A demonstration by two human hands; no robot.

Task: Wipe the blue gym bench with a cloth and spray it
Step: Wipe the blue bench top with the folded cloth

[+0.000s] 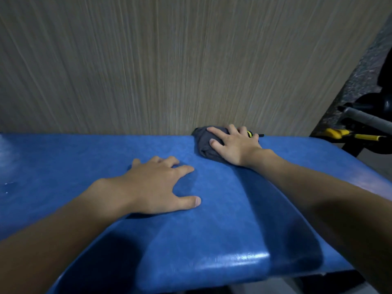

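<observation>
R hand [234, 145] is pressing, fingers spread, on bunched grey cloth [202, 145] at far edge of blue bench [212, 240], by wood-grain panel [169, 60]. L hand [157, 185] is lying flat, bracing. Best, imo: even pressure, overlapping strokes.

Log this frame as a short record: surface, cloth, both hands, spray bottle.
surface: blue bench, glossy
cloth: dark grey cloth, bunched at the bench's far edge
right: right hand presses on the cloth, fingers spread
left: left hand rests flat on bare bench
spray bottle: not in view
</observation>
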